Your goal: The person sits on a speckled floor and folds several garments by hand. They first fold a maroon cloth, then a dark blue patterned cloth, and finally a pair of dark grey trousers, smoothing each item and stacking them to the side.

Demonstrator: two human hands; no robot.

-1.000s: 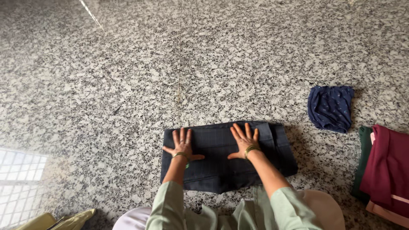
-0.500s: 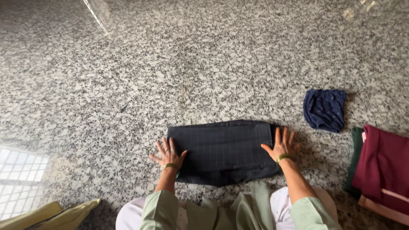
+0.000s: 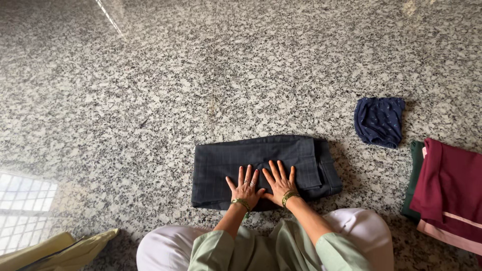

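Folded dark checked garment (image 3: pixel 261 168), flat on granite floor (image 3: pixel 150 100), before my knees.
My left hand (image 3: pixel 245 188) and right hand (image 3: pixel 279 183) lie on its near edge, side by side, fingers spread, gripping nothing. Navy cloth (image 3: pixel 379 120) and maroon garment (image 3: pixel 449 188) well right; wide bare floor beyond.

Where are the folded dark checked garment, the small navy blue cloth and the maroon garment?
Folded dark checked garment (image 3: pixel 221 168), head view, bare left half.
Small navy blue cloth (image 3: pixel 379 120), head view, middle.
Maroon garment (image 3: pixel 452 188), head view, middle.
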